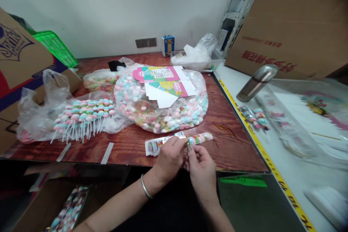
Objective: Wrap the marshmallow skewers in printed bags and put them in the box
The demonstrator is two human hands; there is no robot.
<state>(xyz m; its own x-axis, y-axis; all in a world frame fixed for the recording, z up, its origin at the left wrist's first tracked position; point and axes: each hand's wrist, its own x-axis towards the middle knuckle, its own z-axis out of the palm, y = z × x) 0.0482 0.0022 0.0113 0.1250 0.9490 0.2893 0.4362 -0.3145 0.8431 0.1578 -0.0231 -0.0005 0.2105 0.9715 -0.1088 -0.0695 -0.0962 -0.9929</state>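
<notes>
A cardboard box (16,69) stands at far left, a green basket (56,49) beside its top; the box's contents are hidden. Below the front of the desk (233,157), an open carton (35,206) holds wrapped pastel candies (71,208). On the desk, many candy sticks (87,110) lie heaped on crumpled clear plastic (56,85). Behind them, a small clear bag (100,81) contains orange and green sweets. A big round clear bag (179,125) is full of pink, blue and white candies, with a flat printed carton (163,78) on top. In front of it, the wrapped candy stick (202,138) lies just over the desk's front part, at the fingertips of both hands. The left grip (171,154) pinches its gathered neck beside a yellow tie; the right grip (201,163) pinches there too. A clear tub (187,64) at the back holds white plastic bags (201,50). Loose ties (225,130) lie to the right. Beyond stand a steel flask (257,82) and a large brown box (293,21), its contents unseen.
</notes>
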